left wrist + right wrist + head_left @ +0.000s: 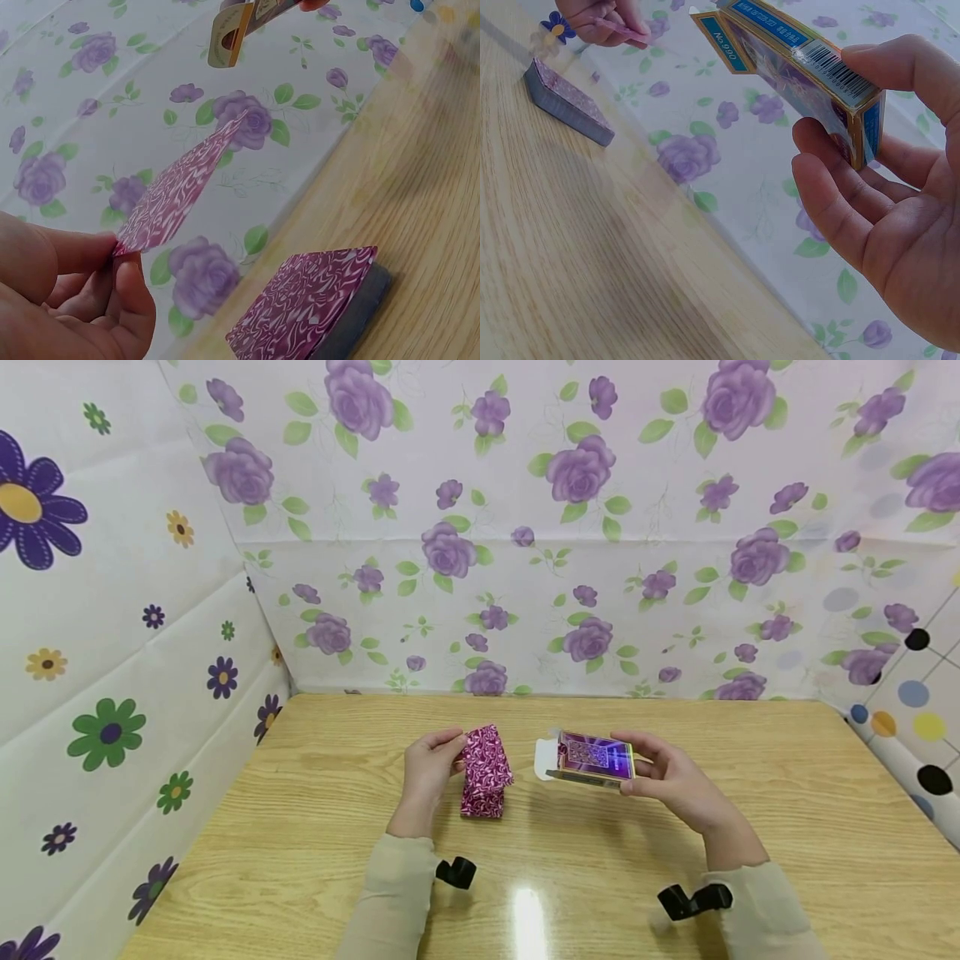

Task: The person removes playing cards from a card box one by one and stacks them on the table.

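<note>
My left hand (429, 774) pinches a playing card (176, 195) by one corner between thumb and fingers. The card has a magenta and white swirl back and hangs tilted in the air, partly covering the deck in the head view. A deck of matching cards (304, 304) lies face down on the table beneath it. My right hand (684, 781) grips a purple and gold card box (597, 757) by its right end, thumb on one side and fingers on the other. The box is held above the table with its white end flap (546, 759) folded out toward the left.
The light wooden table (300, 860) ends at a wall cloth (517, 610) with purple roses at the back. Flower-patterned cloth (127, 652) stands on the left, dotted cloth (918, 727) on the right. Black camera mounts (693, 902) sit at both wrists.
</note>
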The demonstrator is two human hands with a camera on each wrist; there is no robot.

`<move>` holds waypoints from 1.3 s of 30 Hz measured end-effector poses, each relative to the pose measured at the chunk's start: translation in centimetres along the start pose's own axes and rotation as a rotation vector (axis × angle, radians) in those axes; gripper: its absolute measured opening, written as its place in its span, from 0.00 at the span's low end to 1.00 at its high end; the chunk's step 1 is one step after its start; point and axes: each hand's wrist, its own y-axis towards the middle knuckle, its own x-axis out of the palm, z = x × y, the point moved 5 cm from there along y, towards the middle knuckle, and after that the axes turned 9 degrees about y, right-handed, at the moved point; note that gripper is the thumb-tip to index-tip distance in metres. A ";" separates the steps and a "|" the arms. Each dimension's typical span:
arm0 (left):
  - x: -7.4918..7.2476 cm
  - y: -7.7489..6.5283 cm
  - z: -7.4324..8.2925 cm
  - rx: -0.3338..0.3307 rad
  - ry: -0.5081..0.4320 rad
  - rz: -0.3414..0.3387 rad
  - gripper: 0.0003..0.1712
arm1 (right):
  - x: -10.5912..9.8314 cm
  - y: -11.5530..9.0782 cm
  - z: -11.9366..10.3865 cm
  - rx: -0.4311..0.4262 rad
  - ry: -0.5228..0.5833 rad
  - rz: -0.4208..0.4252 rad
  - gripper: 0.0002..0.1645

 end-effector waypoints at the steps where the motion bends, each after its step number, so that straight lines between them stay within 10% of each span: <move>1: 0.0 0.0 0.0 -0.002 0.000 0.002 0.15 | 0.0 0.0 0.0 -0.001 0.001 0.000 0.37; 39: -0.8 1.3 -1.4 -0.019 0.238 0.002 0.11 | 0.0 0.1 0.1 -0.013 0.005 -0.007 0.38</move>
